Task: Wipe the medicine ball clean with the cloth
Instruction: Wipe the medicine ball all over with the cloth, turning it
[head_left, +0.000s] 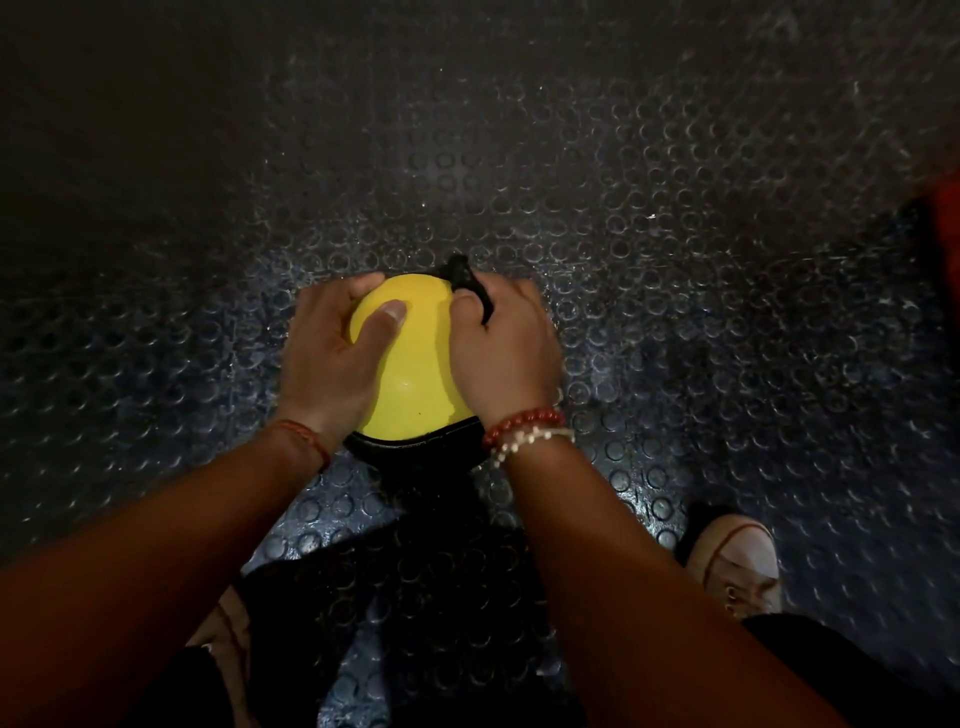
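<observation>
The yellow medicine ball (415, 364) sits on the dark floor (675, 234), which is covered in little round bumps. The ball has a black part (410, 451) along its near bottom edge. The left hand (332, 353) holds the ball's left side, with the thumb lying on top and the fingers bent around the far side. The right hand (506, 348) grips a black cloth (464, 280) and presses it on the ball's upper right side. The right wrist wears a red bead band (522, 422) and a white bead band (535, 439). The left wrist wears a red string (306, 439). A pale shoe (737, 561) stands on the floor at the lower right.
</observation>
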